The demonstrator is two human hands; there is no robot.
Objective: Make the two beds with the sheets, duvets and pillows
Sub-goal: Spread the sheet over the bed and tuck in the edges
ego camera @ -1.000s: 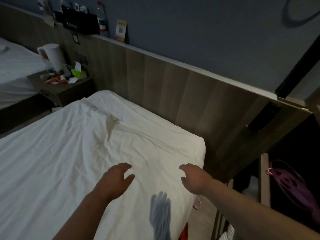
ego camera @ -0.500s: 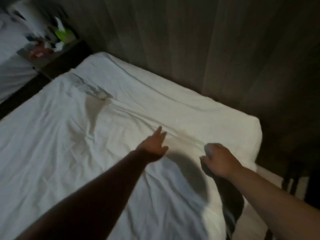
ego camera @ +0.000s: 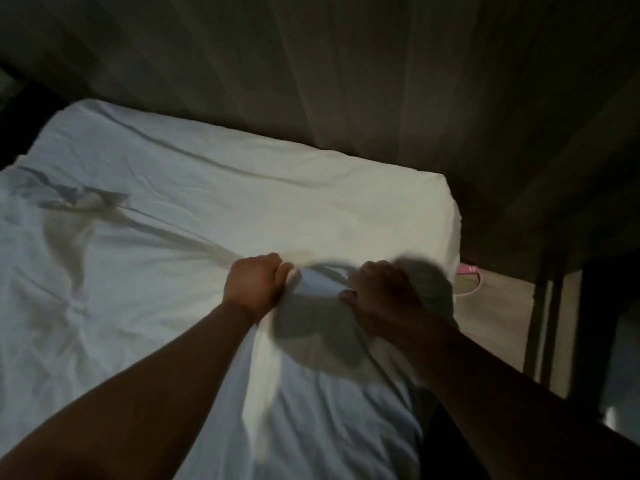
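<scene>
Wrinkled white sheet [ego camera: 138,271] spread across the left and middle of the frame. Grips a bunch of it with left hand [ego camera: 256,289], fingers curled tight. Grips the same fold with right hand [ego camera: 384,296], fingers curled too, just beside. Pink thing [ego camera: 468,271] farther right, past the sheet's corner.

head view, looking steeply down, close over bed [ego camera: 242,202]

Bare left hand [ego camera: 255,289]; bare right hand [ego camera: 382,299]

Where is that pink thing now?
Head view, right side: the pink looped object lies on the floor past the corner of the white bed sheet, beyond the right hand.
</scene>
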